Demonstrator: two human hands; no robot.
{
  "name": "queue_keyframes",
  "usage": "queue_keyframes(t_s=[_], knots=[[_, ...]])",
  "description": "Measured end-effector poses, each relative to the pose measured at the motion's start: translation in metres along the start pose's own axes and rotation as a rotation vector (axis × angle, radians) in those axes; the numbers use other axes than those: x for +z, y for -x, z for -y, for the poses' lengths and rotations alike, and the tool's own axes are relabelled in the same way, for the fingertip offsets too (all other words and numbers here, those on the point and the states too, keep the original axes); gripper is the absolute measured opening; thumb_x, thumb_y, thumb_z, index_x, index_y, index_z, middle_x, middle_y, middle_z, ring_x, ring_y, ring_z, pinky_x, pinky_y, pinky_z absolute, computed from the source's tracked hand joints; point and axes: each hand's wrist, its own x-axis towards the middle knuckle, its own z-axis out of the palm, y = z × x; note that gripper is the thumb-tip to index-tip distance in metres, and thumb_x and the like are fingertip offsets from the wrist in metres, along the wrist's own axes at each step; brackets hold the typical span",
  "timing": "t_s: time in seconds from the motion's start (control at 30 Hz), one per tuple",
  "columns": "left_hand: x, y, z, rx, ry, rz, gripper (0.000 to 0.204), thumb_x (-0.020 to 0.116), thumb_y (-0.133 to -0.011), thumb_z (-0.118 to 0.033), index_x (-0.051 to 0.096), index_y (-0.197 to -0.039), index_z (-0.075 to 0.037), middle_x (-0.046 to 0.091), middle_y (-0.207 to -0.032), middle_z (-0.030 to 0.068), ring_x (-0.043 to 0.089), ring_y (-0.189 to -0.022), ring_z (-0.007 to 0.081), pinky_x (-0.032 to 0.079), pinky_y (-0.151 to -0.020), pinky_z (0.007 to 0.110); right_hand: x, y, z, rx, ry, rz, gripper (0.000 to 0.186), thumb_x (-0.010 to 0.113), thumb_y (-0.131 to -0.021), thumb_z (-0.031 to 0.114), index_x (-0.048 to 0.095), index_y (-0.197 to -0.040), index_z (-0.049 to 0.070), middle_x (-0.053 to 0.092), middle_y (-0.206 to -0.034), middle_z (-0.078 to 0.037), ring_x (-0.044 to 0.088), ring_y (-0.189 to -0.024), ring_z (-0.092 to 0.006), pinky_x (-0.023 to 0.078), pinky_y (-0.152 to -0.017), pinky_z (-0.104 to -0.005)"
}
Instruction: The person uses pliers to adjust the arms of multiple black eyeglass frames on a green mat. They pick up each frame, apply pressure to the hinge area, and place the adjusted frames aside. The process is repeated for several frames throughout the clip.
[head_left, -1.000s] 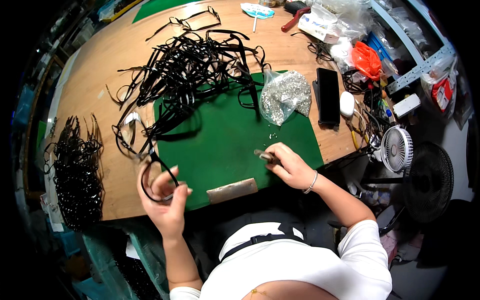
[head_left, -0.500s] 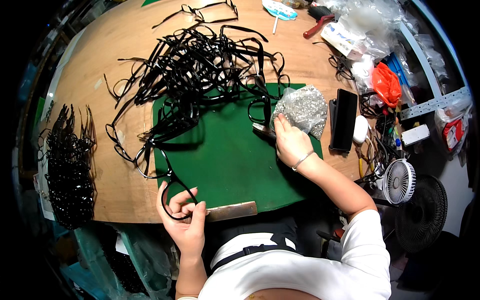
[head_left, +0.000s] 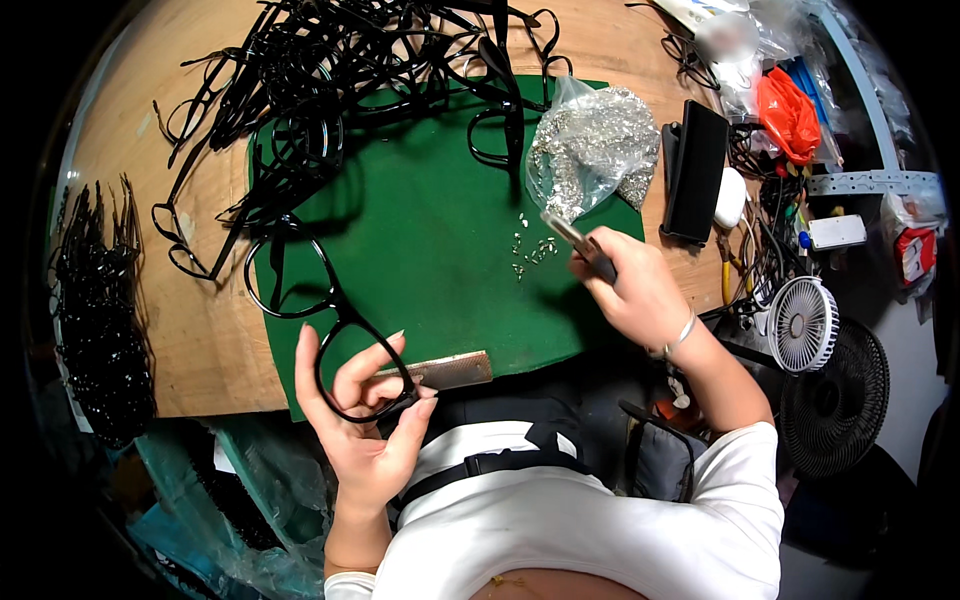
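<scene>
Near the mat's front-left, my left hand (head_left: 355, 440) grips a black eyeglass frame (head_left: 334, 312) by one rim, fingers curled around it. On the right of the green mat (head_left: 420, 260), my right hand (head_left: 632, 290) is closed on a slim metal tool (head_left: 570, 235) resembling tweezers, its tip at a clear bag (head_left: 590, 150) of tiny silvery pieces. Some loose pieces (head_left: 535, 252) lie left of the tool. A rough metal strip (head_left: 460, 368) rests along the mat's front edge. Black frames are heaped (head_left: 370, 50) at the back.
A dense bundle of black frames (head_left: 105, 330) lies left on the wooden table (head_left: 195, 380). To the right are a black phone (head_left: 697, 170), white oval object (head_left: 730, 197), cables, an orange plastic bag (head_left: 788, 112), a white fan (head_left: 802, 322) and a black fan (head_left: 835, 410).
My right hand moved up and right to the bag with the tool, and more small pieces show on the mat. My left hand has turned the frame slightly. The view has shifted.
</scene>
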Motion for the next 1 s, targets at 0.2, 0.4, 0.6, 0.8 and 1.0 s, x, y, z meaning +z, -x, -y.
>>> queue_keyframes(t_s=[0.2, 0.4, 0.6, 0.8, 1.0], knots=[[0.019, 0.003, -0.012, 0.037, -0.051, -0.003, 0.091, 0.06, -0.067, 0.011, -0.003, -0.132, -0.006, 0.047, -0.111, 0.0221, 0.054, -0.07, 0.0117, 0.048, -0.072, 0.026, 0.043, -0.022, -0.015, -0.091, 0.013, -0.119, 0.013, 0.056, -0.068, 0.004, 0.05, -0.078, 0.0, 0.053, -0.074, -0.015, 0.053, -0.071, -0.0335, 0.043, -0.063, -0.0396], [0.011, 0.002, 0.001, 0.034, -0.078, 0.019, 0.09, 0.059, -0.068, 0.012, -0.002, -0.131, -0.006, 0.046, -0.113, 0.0234, 0.056, -0.073, 0.0125, 0.047, -0.072, 0.025, 0.044, -0.031, -0.01, -0.078, 0.12, -0.071, 0.016, 0.059, -0.069, 0.006, 0.049, -0.08, 0.001, 0.05, -0.076, -0.015, 0.053, -0.073, -0.0326, 0.043, -0.064, -0.0399], [0.0, -0.004, -0.003, -0.014, -0.069, 0.084, 0.087, 0.062, -0.067, 0.009, 0.004, -0.13, -0.007, 0.046, -0.116, 0.0205, 0.057, -0.078, 0.0119, 0.048, -0.074, 0.025, 0.057, -0.021, 0.006, -0.216, 0.32, -0.199, 0.027, 0.059, -0.056, -0.002, 0.048, -0.081, 0.002, 0.049, -0.076, -0.015, 0.051, -0.073, -0.0332, 0.043, -0.064, -0.0406], [-0.001, -0.01, -0.001, 0.117, -0.08, 0.071, 0.083, 0.064, -0.07, 0.002, 0.007, -0.131, -0.002, 0.052, -0.111, 0.0177, 0.059, -0.073, 0.0152, 0.048, -0.065, 0.024, 0.049, -0.012, 0.009, -0.133, 0.167, -0.157, 0.015, 0.052, -0.07, -0.005, 0.047, -0.084, -0.001, 0.048, -0.076, -0.018, 0.05, -0.069, -0.0327, 0.04, -0.062, -0.0354], [0.008, 0.003, 0.009, 0.14, 0.071, 0.008, 0.09, 0.062, -0.07, 0.005, 0.0, -0.134, -0.007, 0.048, -0.117, 0.0174, 0.057, -0.082, 0.0169, 0.048, -0.073, 0.027, 0.031, 0.019, 0.102, -0.161, -0.585, 0.067, 0.006, 0.049, -0.076, -0.003, 0.045, -0.077, 0.001, 0.05, -0.076, -0.007, 0.047, -0.069, -0.0139, 0.039, -0.065, -0.0242]])
